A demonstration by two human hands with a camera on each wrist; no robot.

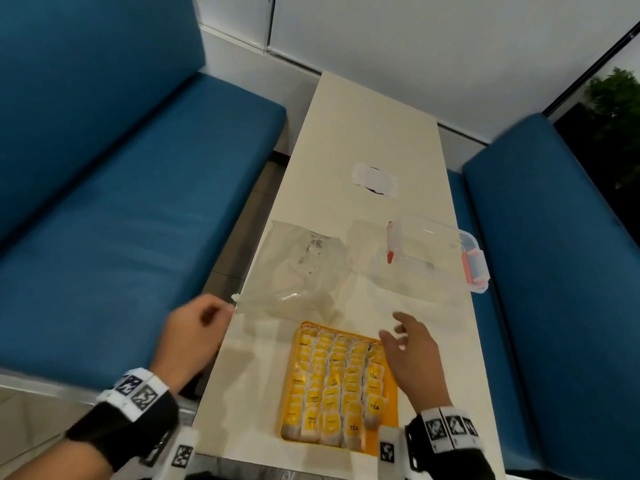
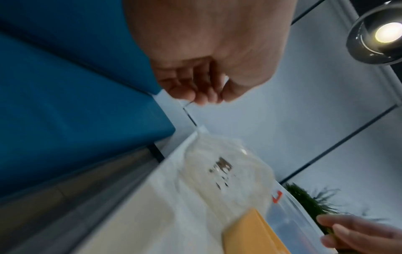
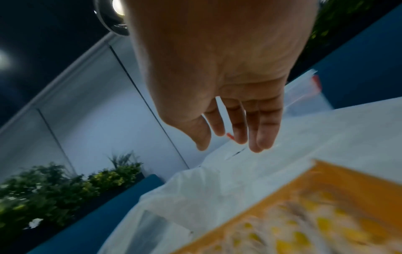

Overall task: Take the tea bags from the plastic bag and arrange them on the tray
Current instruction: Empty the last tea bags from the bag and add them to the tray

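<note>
The empty-looking plastic bag is spread on the table, its near corner just beside the left hand, whose curled fingers hold nothing that can be made out. The tea bags are packed in rows on the yellow tray. The right hand is held loose-fingered over the tray's far right corner.

Tea bags: yellow-labelled, in overlapping rows filling orange tray. Plastic bag: clear, crumpled, flat on surface just beyond tray.
</note>
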